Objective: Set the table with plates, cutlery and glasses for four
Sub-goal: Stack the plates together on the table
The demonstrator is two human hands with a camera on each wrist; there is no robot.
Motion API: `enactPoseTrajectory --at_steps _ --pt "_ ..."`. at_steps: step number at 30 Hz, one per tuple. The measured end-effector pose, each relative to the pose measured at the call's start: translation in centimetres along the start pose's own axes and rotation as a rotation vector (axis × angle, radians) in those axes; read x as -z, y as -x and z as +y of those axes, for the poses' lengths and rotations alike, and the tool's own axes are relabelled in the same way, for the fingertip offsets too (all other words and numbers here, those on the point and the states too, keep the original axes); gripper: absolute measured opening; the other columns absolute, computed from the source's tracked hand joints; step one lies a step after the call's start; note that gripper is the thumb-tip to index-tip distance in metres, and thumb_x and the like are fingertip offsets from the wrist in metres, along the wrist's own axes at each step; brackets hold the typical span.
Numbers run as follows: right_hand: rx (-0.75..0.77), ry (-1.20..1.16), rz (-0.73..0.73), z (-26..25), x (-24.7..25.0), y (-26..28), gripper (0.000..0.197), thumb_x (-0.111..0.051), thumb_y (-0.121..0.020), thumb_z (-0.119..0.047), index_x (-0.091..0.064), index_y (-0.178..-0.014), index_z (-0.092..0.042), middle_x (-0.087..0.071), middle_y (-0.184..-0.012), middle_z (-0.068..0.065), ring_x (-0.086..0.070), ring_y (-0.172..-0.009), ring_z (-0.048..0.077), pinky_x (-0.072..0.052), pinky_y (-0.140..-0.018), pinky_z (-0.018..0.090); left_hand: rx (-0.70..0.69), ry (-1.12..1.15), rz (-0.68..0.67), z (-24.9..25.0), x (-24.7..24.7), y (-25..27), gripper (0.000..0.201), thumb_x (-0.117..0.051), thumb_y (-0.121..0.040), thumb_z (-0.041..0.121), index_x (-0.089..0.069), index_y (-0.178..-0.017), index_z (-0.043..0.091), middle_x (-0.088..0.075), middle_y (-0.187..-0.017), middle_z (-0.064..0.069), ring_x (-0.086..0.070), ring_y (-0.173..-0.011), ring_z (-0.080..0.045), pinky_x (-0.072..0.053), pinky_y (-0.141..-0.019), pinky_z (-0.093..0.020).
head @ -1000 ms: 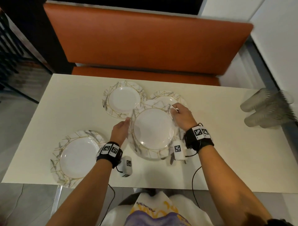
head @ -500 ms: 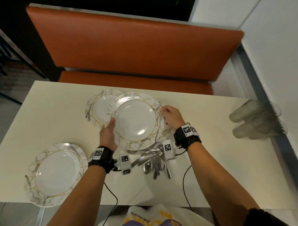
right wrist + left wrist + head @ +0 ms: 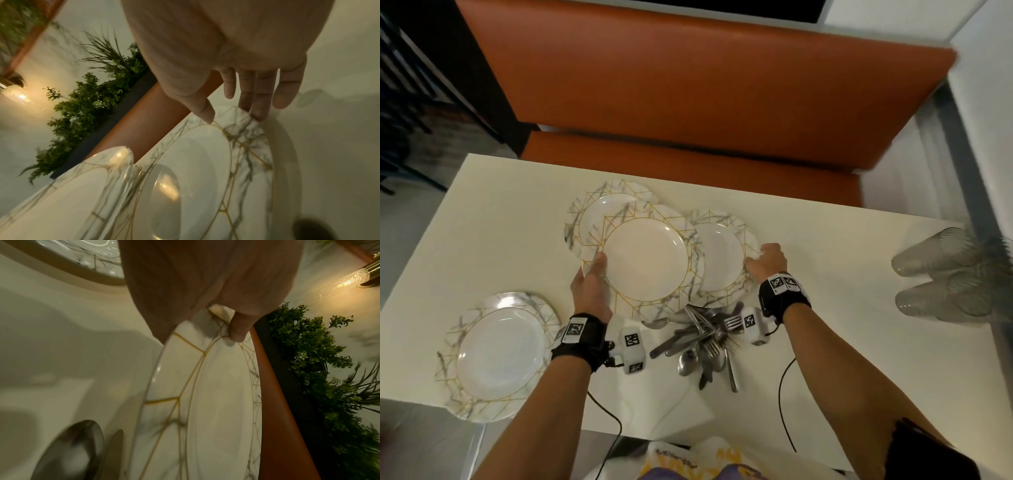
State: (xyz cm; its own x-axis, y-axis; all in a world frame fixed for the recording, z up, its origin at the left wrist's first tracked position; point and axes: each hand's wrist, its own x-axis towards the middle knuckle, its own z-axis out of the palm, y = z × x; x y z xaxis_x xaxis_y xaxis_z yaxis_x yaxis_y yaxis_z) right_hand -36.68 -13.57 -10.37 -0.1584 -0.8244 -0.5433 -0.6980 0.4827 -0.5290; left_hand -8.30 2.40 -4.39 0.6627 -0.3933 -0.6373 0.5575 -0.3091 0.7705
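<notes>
My left hand grips the left rim of a marble-and-gold plate and holds it alone above the table; the thumb lies on top of the rim. My right hand is at the right rim of a second plate that lies on the table, with the thumb over the rim and the fingertips at its edge. A third plate lies partly hidden behind the held one. A fourth plate sits at the near left. A pile of cutlery lies between my wrists.
Several clear glasses lie on their sides at the table's right end. The cream table has an orange bench along its far side. A folded napkin lies under the cutlery near the front edge.
My right hand let go of the lifted plate and moved right to the rim of the plate on the table. The left hand now carries the lifted plate alone.
</notes>
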Motion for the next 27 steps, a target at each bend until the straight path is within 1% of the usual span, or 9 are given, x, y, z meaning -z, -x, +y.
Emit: enactPoseTrajectory --at_steps 2,5,7,9,11,15,19,24,27 --pt "-0.040 -0.021 -0.020 0.4 -0.3 -0.4 0.060 -0.072 -0.083 -0.015 -0.048 -0.137 -0.005 -0.054 -0.136 0.016 -0.057 -0.122 0.034 -0.050 -0.090 0.034 -0.014 0.000 0.007 0.2 0.0 0.2 0.051 -0.067 -0.100 0.026 -0.053 -0.146 0.009 -0.065 -0.133 -0.002 -0.060 -0.126 -0.024 -0.045 -0.113 -0.042" --pt "-0.022 0.015 -0.051 0.7 0.1 -0.6 0.015 -0.067 -0.079 -0.011 -0.069 -0.092 -0.004 -0.069 -0.091 0.011 -0.066 -0.084 0.030 -0.048 -0.060 0.028 -0.032 0.013 -0.001 0.1 -0.2 0.3 0.045 -0.067 -0.099 0.026 -0.061 -0.140 0.009 -0.068 -0.133 -0.004 -0.063 -0.126 -0.024 -0.047 -0.112 -0.042" --pt "-0.013 -0.022 -0.045 0.8 1.1 -0.9 0.007 -0.063 -0.081 -0.010 -0.069 -0.078 -0.007 -0.065 -0.076 0.009 -0.063 -0.073 0.028 -0.048 -0.056 0.028 -0.044 0.023 0.014 0.3 -0.6 0.5 0.045 -0.067 -0.100 0.026 -0.059 -0.141 0.009 -0.067 -0.133 -0.002 -0.062 -0.124 -0.022 -0.048 -0.111 -0.039" --pt "-0.019 -0.100 -0.023 0.7 3.0 -0.9 0.008 -0.059 -0.083 -0.010 -0.067 -0.084 -0.012 -0.071 -0.089 0.011 -0.068 -0.083 0.033 -0.060 -0.072 0.039 -0.054 0.045 0.007 0.5 -1.1 0.5 0.044 -0.067 -0.100 0.025 -0.059 -0.140 0.010 -0.067 -0.132 -0.001 -0.062 -0.124 -0.022 -0.047 -0.111 -0.040" --pt "0.003 -0.143 0.010 0.5 5.3 -1.1 0.021 -0.057 -0.087 -0.013 -0.066 -0.106 -0.012 -0.071 -0.109 0.013 -0.067 -0.099 0.035 -0.058 -0.088 0.047 -0.067 0.060 -0.008 0.9 -1.6 0.4 0.043 -0.068 -0.099 0.023 -0.062 -0.139 0.010 -0.069 -0.132 -0.003 -0.063 -0.124 -0.022 -0.047 -0.112 -0.040" --pt "0.095 -0.157 0.160 -0.2 10.6 -0.4 0.035 -0.050 -0.096 -0.015 -0.058 -0.130 -0.012 -0.061 -0.129 0.010 -0.059 -0.112 0.030 -0.044 -0.089 0.030 -0.072 0.085 -0.048 1.1 -2.5 -0.2 0.048 -0.068 -0.098 0.031 -0.061 -0.141 0.011 -0.067 -0.133 0.000 -0.060 -0.126 -0.019 -0.044 -0.114 -0.039" --pt "0.142 -0.233 0.255 -0.1 14.3 0.3 0.033 -0.047 -0.096 -0.016 -0.060 -0.127 -0.015 -0.060 -0.126 0.006 -0.054 -0.108 0.026 -0.037 -0.087 0.029 -0.044 0.073 -0.091 0.1 -3.2 -0.4 0.060 -0.073 -0.088 0.047 -0.063 -0.140 0.019 -0.068 -0.134 0.005 -0.060 -0.127 -0.019 -0.042 -0.117 -0.043" --pt "0.127 -0.307 0.176 0.9 13.8 0.3 0.034 -0.049 -0.090 -0.020 -0.064 -0.120 -0.021 -0.067 -0.117 0.006 -0.063 -0.106 0.028 -0.053 -0.097 0.045 0.016 0.049 -0.215 -2.1 -3.8 0.1 0.075 -0.077 -0.076 0.060 -0.064 -0.140 0.024 -0.067 -0.138 0.005 -0.056 -0.135 -0.021 -0.034 -0.121 -0.049" --pt "0.095 -0.347 0.057 1.6 11.3 1.0 0.032 -0.050 -0.091 -0.019 -0.065 -0.119 -0.022 -0.069 -0.106 0.007 -0.066 -0.094 0.029 -0.057 -0.085 0.041 0.048 0.027 -0.296 -2.3 -4.4 2.2 0.064 -0.066 -0.092 0.054 -0.055 -0.148 0.024 -0.057 -0.150 0.005 -0.046 -0.143 -0.020 -0.025 -0.125 -0.048"
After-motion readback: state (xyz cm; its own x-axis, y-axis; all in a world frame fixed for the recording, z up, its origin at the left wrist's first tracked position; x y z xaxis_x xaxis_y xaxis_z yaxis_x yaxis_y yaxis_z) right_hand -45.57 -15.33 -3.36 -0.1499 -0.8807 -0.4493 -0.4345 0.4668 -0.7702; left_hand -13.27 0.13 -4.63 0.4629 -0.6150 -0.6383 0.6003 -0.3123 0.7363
